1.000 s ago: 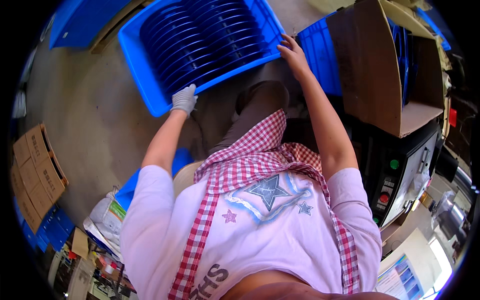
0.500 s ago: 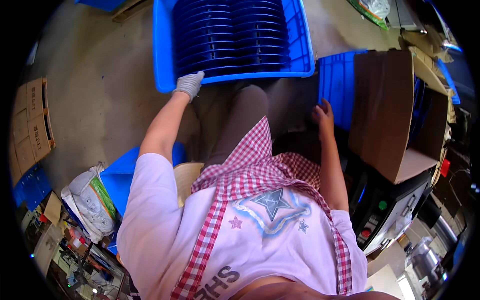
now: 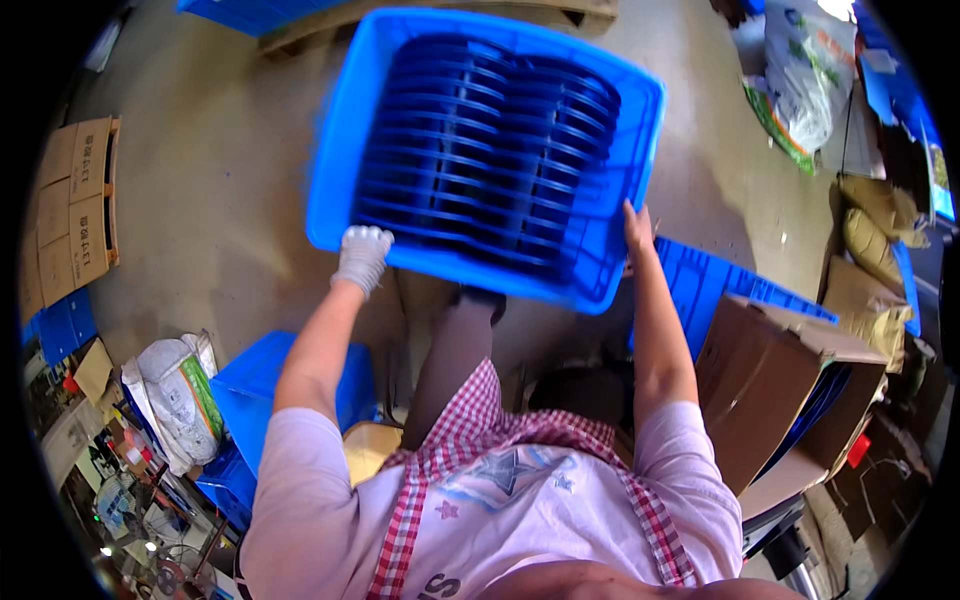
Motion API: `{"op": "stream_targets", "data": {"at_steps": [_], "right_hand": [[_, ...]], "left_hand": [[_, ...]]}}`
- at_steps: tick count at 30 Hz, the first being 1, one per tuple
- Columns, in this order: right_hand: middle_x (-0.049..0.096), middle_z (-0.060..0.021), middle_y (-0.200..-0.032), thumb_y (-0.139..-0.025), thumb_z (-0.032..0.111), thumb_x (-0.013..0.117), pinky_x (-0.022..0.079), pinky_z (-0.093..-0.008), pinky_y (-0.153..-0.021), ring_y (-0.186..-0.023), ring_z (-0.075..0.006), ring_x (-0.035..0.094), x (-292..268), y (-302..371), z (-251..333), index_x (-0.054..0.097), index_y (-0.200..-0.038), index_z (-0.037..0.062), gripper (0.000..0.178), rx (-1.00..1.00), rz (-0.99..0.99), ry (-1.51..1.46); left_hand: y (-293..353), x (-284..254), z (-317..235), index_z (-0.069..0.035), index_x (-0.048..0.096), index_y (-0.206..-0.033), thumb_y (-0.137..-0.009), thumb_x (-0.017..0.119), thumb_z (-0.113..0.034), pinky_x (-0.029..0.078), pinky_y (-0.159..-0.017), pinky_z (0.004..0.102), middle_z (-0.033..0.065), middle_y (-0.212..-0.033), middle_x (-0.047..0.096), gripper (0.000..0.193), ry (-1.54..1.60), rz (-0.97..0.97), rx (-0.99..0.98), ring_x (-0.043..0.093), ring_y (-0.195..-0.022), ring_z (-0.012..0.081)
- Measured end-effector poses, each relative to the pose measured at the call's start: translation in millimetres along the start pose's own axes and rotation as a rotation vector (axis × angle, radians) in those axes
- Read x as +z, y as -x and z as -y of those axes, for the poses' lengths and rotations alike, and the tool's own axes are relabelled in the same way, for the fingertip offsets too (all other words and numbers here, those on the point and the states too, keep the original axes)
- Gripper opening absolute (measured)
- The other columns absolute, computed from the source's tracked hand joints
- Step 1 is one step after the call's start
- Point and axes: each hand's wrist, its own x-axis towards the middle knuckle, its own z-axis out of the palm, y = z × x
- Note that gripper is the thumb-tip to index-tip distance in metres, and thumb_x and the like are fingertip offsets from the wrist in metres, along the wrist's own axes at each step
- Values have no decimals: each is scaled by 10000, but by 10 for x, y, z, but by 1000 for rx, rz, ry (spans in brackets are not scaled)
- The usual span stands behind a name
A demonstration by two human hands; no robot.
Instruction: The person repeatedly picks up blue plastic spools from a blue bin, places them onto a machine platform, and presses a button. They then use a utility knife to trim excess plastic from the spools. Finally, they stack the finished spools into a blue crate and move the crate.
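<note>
We note a wide blue bin point(image 3: 600, 215) out in front of the wearer, its near edge slanting down to the right in our view and its left side blurred. Inside, dark discs point(image 3: 445, 150) stand on edge in two close rows, with a bare strip of bin along the right. Left hand point(image 3: 361, 258), in a pale grey glove, is closed over the near rim by the left corner, knuckles up. Right hand point(image 3: 640, 232), bare, grips the right-hand rim toward the near corner, thumb on top; its other fingers are mostly hidden, so we cannot tell how tightly they curl. Both forearms reach forward. A dark trouser leg point(image 3: 450, 350) runs up to the bin's near edge; whether anything bears the bin from below, we cannot tell. The wearer has a red-and-white checked apron point(image 3: 540, 425) over a pale shirt. Right of the wearer we record a cardboard box point(image 3: 735, 400), open end facing right, blue pieces showing within, and beside it a ribbed blue crate point(image 3: 680, 290). On the left: another blue bin point(image 3: 240, 400), just beside it a white and green sack point(image 3: 165, 400), farther off some stacked cartons point(image 3: 70, 220). A wooden pallet point(image 3: 330, 25) lies beyond the discs.
</note>
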Motion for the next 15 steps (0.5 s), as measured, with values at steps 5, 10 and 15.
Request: {"op": "stream_targets", "data": {"at_steps": [5, 10, 15], "right_hand": [[535, -281, -1233, -864, 350, 591, 417, -429, -967, -1165, -417, 508, -238, 48, -182, 399, -1318, -3, 606, 248, 44, 400], [575, -224, -1215, -830, 349, 629, 449, -414, -921, -1107, -368, 568, -407, -205, -72, 462, -1297, 15, 597, 226, 19, 476], [583, -181, -1219, -813, 349, 651, 453, -401, -915, -1093, -319, 574, -408, -209, 609, 486, -1293, 28, 600, 279, 3, 80]], "left_hand": [[-55, -149, -315, -158, 634, -996, -809, 549, -132, 382, -913, 462, 104, -1058, 588, 207, 156, 249, -102, 521, -1065, 281], [-497, -866, 164, -108, 626, -1080, -732, 594, -83, 470, -850, 429, 143, -953, 636, 351, 534, -138, -184, 589, -953, 325], [-447, -709, 899, -49, 379, -1337, -818, 659, -307, 433, -948, 459, 263, -1226, 530, 644, 665, 106, -780, 534, -1115, 403]]}}
